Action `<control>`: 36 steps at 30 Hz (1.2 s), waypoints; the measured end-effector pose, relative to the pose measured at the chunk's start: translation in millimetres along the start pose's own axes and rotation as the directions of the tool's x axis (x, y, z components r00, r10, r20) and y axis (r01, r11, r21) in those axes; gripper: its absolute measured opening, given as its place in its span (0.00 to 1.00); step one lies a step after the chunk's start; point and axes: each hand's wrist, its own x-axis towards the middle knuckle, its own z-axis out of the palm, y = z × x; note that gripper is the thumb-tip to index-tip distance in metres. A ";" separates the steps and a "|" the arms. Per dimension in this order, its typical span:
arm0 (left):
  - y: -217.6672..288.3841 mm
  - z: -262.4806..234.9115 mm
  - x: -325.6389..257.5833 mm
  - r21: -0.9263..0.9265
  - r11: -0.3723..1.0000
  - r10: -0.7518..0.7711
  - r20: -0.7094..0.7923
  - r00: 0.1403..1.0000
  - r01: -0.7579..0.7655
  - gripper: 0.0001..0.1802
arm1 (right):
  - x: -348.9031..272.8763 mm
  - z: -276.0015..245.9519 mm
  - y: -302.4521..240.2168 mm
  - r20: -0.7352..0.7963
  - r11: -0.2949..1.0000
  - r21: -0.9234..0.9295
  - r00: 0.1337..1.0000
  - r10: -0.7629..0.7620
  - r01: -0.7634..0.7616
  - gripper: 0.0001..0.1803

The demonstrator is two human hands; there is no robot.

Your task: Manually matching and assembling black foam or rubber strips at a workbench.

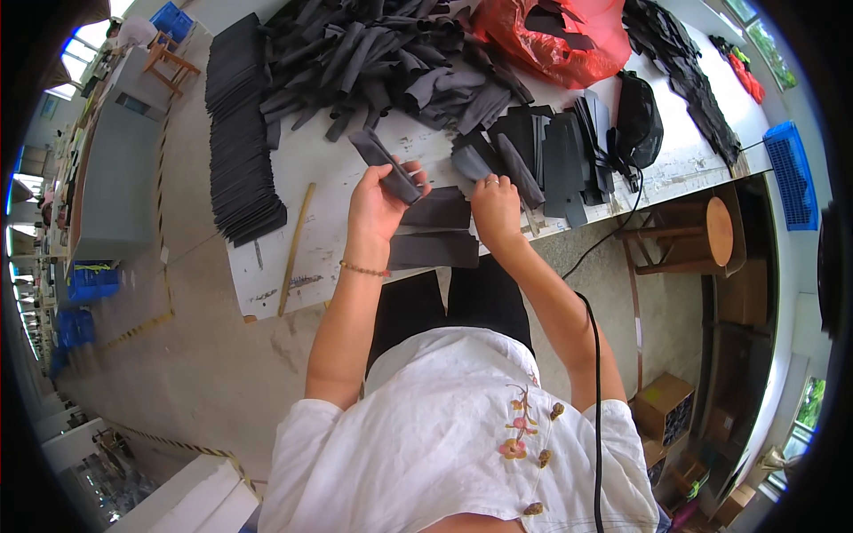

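Note:
My left hand (384, 197) is closed around a curled dark grey cloth piece (384, 163), raised above the table. To its right, my right hand (496, 206) has its fingers bent together at the end of another grey cloth piece (471, 163), beside a stack. The exact grip of the fingertips is partly hidden. Flat dark pieces (434, 250) lie at the near table edge, between my forearms. Further dark pieces (564, 164) stand in overlapping rows right of my right hand.
The white table (267, 275) carries a loose heap of dark pieces (355, 53), a long neat stack (240, 133), a wooden stick (298, 249), a red plastic bag (569, 44) and a black bag (640, 120). A black cable (593, 355) hangs at my right, near a wooden stool (718, 229).

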 end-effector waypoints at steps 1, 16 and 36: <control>0.8 8.6 -7.3 0.053 0.998 0.037 -0.028 0.999 -0.035 0.13 | -0.3 -3.0 0.3 -0.004 0.999 0.029 1.000 -0.012 0.012 0.07; 2.2 4.4 -13.6 0.100 0.986 0.132 -0.010 0.991 -0.131 0.14 | -30.8 -79.6 33.2 0.113 0.245 0.955 0.971 0.212 -0.165 0.19; 2.0 23.1 -22.8 0.227 0.974 -0.030 0.074 0.997 0.012 0.13 | -23.2 -110.9 16.7 -0.342 0.726 0.625 0.936 -0.076 0.288 0.18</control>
